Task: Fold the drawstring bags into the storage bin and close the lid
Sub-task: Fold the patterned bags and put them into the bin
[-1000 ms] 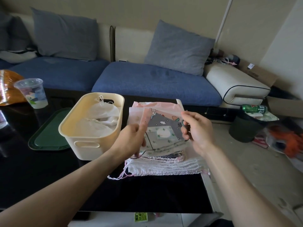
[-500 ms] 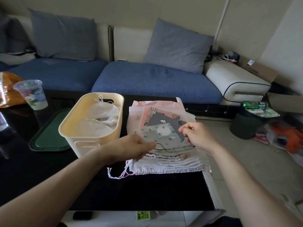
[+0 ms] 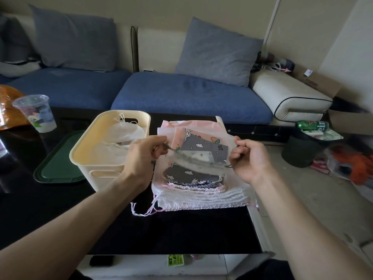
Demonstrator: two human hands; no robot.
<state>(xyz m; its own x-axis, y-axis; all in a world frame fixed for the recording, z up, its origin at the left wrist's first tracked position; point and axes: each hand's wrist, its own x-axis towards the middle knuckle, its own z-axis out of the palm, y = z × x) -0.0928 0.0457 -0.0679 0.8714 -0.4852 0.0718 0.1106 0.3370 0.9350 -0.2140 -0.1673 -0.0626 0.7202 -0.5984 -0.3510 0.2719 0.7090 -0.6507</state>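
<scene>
A small grey-green drawstring bag [image 3: 198, 158] is stretched, blurred, between my two hands just above a pile of patterned drawstring bags [image 3: 201, 184] on the black table. My left hand [image 3: 144, 158] pinches its left edge and my right hand [image 3: 249, 158] pinches its right edge. Left of the pile stands the cream storage bin [image 3: 96, 158], open, with white drawstring bags [image 3: 123, 134] lying inside. A dark green lid [image 3: 58, 164] lies flat on the table to the left of the bin.
A plastic cup [image 3: 36, 114] and an orange bag [image 3: 8, 102] sit at the table's far left. A blue sofa [image 3: 181, 96] with grey cushions runs behind. A dark waste bin [image 3: 300, 150] with a green can stands on the cluttered floor at right.
My hands have spread apart and lifted the small grey-green bag off the pile, pulling it taut between them; before, they held it lower and closer together.
</scene>
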